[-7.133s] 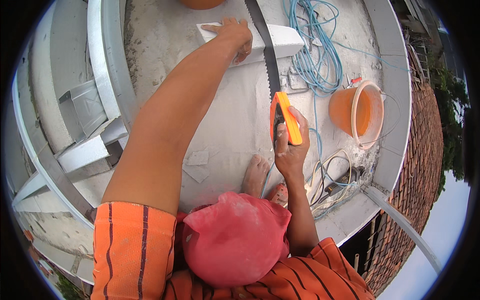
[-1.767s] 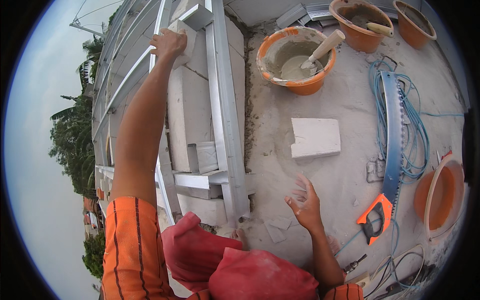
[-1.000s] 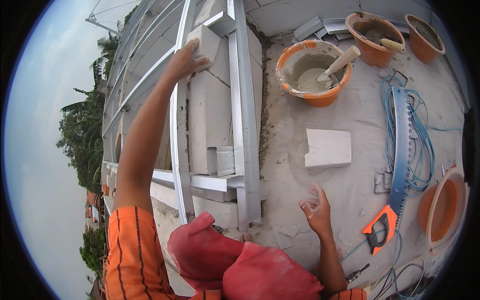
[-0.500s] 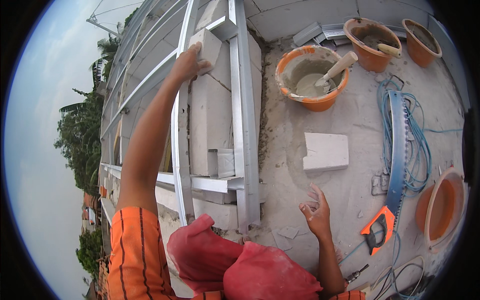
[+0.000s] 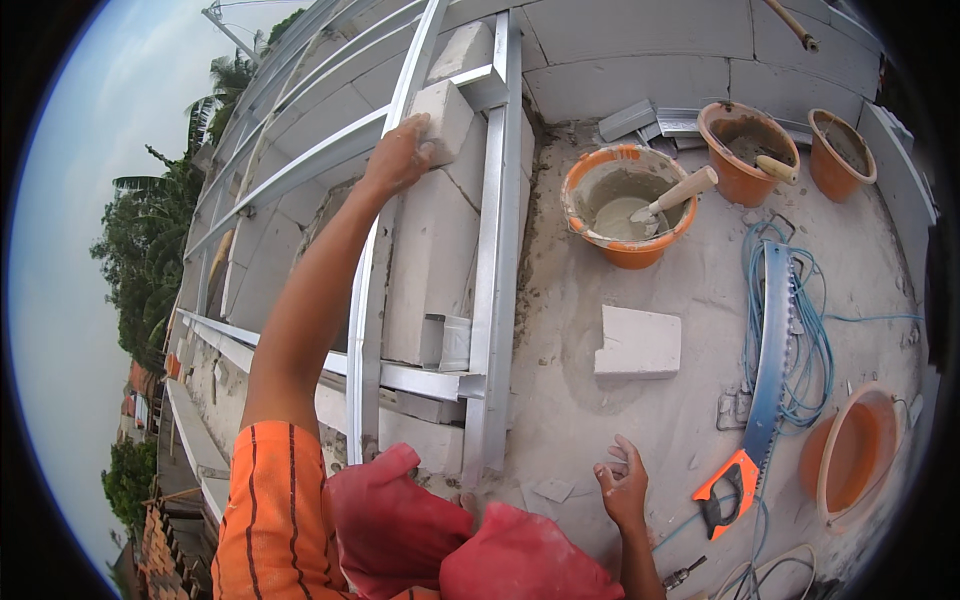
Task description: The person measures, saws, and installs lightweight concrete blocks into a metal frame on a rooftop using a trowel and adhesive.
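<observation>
My left arm reaches forward to a small pale aerated concrete block (image 5: 442, 118) set between the metal studs. My left hand (image 5: 403, 155) is closed on its near left side, thumb toward the face turned to me. Below it stands a taller block (image 5: 430, 255) of the same kind, flanked by the silver studs (image 5: 495, 220). Over the floor at the right, my right hand (image 5: 622, 485) is held with its fingers apart and nothing in it. Beyond that hand lies a loose block piece (image 5: 638, 342) with one chipped edge.
An orange bucket (image 5: 628, 255) of wet mortar holds a trowel (image 5: 675, 195). Two more buckets (image 5: 750, 185) (image 5: 840, 170) stand at the back right. A handsaw (image 5: 765, 350) lies beside coiled blue cable (image 5: 815, 350). Another orange bucket (image 5: 850, 450) is tipped over. Open air lies left of the frame.
The view has tilted, so most things sit lower in the picture. My left hand stays on the small block. My right hand has drawn slightly nearer to me.
</observation>
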`<action>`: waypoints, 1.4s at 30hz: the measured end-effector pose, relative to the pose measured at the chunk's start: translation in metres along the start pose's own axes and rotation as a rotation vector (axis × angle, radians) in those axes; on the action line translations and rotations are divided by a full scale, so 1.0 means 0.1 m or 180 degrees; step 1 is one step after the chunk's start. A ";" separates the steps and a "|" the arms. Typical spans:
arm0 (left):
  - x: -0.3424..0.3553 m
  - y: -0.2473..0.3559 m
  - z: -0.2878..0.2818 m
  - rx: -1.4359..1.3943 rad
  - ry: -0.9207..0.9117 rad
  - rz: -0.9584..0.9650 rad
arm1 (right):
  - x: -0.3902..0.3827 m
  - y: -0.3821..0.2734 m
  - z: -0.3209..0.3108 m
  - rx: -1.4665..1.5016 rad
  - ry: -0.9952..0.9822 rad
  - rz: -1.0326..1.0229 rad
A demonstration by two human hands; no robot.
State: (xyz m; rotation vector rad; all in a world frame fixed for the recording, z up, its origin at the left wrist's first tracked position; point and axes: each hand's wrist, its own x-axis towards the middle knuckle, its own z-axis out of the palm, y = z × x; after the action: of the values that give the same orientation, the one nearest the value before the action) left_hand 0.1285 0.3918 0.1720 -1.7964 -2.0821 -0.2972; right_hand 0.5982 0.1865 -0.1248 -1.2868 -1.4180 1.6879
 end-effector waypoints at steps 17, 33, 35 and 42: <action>0.58 -0.24 -0.42 -0.0170 -0.0777 0.0074 | -0.81 0.75 -0.20 -0.1302 0.0439 -0.0366; 0.42 -0.12 -0.24 -0.0271 -0.1130 -0.0396 | -0.76 0.86 -0.19 -0.1257 0.0503 -0.0420; 0.53 -0.23 -0.27 -0.0310 -0.1049 -0.0287 | -0.75 0.87 -0.18 -0.1210 0.0486 -0.0397; 0.45 -0.15 -0.13 0.0081 -0.0944 -0.0125 | -0.75 0.81 -0.17 -0.1344 0.0464 -0.0498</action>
State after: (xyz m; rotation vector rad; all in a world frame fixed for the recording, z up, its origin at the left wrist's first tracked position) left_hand 0.1099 0.4244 0.2039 -1.8815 -2.3089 -0.0132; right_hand 0.6533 0.1051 -0.1790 -1.4405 -1.7949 1.2043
